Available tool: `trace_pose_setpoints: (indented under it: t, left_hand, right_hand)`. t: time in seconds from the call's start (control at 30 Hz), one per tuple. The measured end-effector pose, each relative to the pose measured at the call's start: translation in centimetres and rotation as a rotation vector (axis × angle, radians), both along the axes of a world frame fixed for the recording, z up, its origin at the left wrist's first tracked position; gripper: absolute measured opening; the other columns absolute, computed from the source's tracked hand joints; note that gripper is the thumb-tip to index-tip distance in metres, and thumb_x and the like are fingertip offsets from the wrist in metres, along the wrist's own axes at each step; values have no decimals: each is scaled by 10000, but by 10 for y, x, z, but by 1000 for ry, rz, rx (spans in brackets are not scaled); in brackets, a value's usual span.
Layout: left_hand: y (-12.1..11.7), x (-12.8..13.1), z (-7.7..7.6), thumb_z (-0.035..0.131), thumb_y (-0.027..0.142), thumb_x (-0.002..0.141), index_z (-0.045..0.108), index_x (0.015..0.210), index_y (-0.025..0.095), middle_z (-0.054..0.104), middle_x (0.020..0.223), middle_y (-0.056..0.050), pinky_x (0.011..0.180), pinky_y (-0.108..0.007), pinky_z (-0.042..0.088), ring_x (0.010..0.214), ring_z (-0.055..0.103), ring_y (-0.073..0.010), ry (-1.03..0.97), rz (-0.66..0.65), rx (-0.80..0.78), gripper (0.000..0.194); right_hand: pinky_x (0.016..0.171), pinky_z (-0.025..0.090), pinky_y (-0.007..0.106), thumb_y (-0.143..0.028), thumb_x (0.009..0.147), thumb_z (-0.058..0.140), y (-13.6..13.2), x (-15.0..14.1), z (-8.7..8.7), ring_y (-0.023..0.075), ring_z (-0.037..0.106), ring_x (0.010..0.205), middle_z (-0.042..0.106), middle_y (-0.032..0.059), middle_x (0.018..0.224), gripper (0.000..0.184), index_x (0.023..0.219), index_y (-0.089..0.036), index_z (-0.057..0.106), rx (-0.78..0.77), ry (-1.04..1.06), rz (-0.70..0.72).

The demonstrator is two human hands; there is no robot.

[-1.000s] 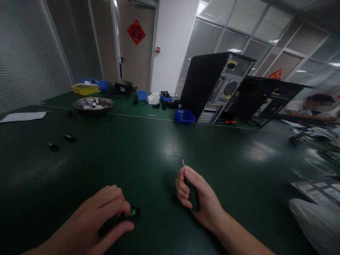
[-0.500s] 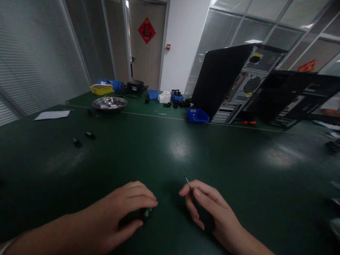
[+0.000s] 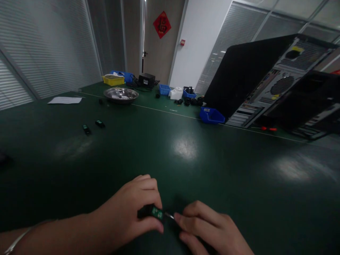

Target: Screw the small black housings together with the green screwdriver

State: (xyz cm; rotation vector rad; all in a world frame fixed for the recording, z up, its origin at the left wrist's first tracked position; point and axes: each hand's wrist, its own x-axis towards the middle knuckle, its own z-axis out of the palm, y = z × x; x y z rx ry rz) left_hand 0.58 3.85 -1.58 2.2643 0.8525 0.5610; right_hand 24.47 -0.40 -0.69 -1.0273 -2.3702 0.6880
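Note:
My left hand [image 3: 140, 205] is closed around a small black device [image 3: 156, 213] with a green face at its right end, between thumb and fingers. My right hand [image 3: 209, 226] grips a screwdriver [image 3: 169, 215]; its thin metal shaft points left, with the tip close to the device's end. Whether the tip touches is too dim to tell. The screwdriver's handle is hidden under my fingers. Two similar small black pieces with green tops, one [image 3: 86, 129] nearer and one [image 3: 100, 123] farther, lie apart on the green table at the left.
Along the back stand a metal bowl [image 3: 121, 95], a yellow tray [image 3: 113, 80], a blue bin [image 3: 211, 115] and a white part [image 3: 175, 93]. A large black computer case [image 3: 247, 78] rises at the right. White paper [image 3: 65, 100] lies at the far left.
My right hand has turned, bringing the screwdriver tip down and left to the device. My left hand has moved slightly right, showing more of the green face. The view has swung left.

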Motion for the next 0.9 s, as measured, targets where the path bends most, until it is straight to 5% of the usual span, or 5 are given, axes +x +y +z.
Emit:
trace_pose_setpoints:
  t: [0.3,0.57,0.9]
  left_hand:
    - [-8,-1,7,776,282,794,690,830,164,576,762,7,671,-257,352,762,526,-154,21,1,-18,151]
    - [-13,3,12,785,243,775,744,866,201,629,791,14,660,-215,416,758,589,-131,-103,71,-97,108]
    - [-21,6,17,811,179,720,755,778,201,665,747,31,621,-170,452,687,620,-100,-255,142,-217,84]
  right_hand:
    - [539,554,271,-223,947,527,-4,-5,1,192,683,652,699,119,865,239,1083,-192,723,23,-77,30]
    - [538,545,282,-196,935,538,-7,-5,1,190,663,637,674,97,866,432,1351,-307,572,-29,17,16]
    - [557,530,297,-164,921,558,-11,-1,-9,186,636,648,649,81,877,560,1416,-406,464,-102,174,35]
